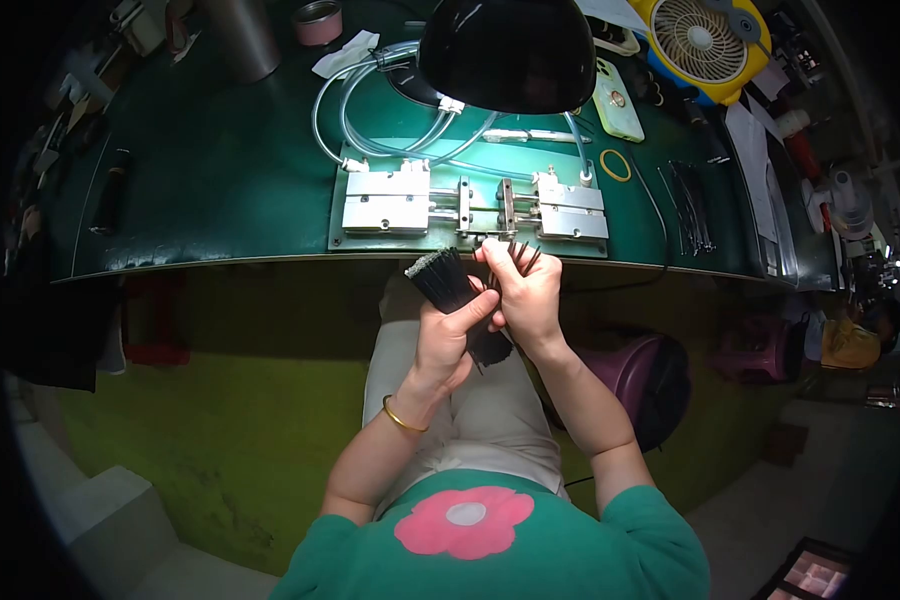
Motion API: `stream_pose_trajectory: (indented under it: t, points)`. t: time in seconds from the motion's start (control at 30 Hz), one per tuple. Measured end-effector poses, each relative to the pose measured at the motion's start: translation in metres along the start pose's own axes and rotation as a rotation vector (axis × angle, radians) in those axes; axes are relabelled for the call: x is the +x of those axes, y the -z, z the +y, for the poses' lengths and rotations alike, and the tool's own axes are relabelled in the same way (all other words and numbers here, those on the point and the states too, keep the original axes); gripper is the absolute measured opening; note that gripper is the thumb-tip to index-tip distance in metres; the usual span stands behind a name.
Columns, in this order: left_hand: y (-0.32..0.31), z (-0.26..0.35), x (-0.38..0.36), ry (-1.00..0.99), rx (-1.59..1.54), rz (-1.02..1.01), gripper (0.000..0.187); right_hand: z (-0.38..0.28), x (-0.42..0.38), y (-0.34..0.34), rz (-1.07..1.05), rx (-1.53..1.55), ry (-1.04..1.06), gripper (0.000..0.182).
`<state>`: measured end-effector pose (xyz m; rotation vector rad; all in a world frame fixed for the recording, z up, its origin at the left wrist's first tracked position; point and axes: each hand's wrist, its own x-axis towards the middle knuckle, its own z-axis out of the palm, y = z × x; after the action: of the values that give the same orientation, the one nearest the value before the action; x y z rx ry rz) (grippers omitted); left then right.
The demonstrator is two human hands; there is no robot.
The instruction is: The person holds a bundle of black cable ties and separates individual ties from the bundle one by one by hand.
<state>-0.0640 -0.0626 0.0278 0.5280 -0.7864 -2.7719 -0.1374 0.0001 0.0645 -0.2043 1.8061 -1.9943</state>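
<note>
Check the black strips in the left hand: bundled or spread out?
Bundled. The left hand grips the black strips as one tight bunch, ends flush at the top; the right hand holds a few splayed apart.

the black lamp head (507, 50) hides the clear tubes (370, 110) behind it, and the bundle's lower end is behind the left hand (450, 335).

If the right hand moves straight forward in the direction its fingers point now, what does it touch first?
Probably the metal fixture at the table edge, just ahead of the right hand; depth is unclear from this single view.
</note>
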Motion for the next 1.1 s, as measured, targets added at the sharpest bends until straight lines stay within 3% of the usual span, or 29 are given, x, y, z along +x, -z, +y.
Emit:
stream_pose_trajectory:
  t: [0.23,0.33,1.1]
  points:
    - [-0.0002,0.0054,-0.0019,0.034,-0.002,0.014,0.008,-0.0041,-0.0046,-0.0016,0.031,0.009,-0.046,0.022]
    - [0.0012,0.0071,-0.003,0.069,-0.002,-0.008,0.008,-0.0065,-0.0059,0.0005,-0.089,-0.03,0.008,0.021]
    - [0.0001,0.0044,-0.0001,0.035,0.032,-0.031,0.008,-0.0003,0.001,0.0024,-0.023,-0.006,-0.013,0.022]
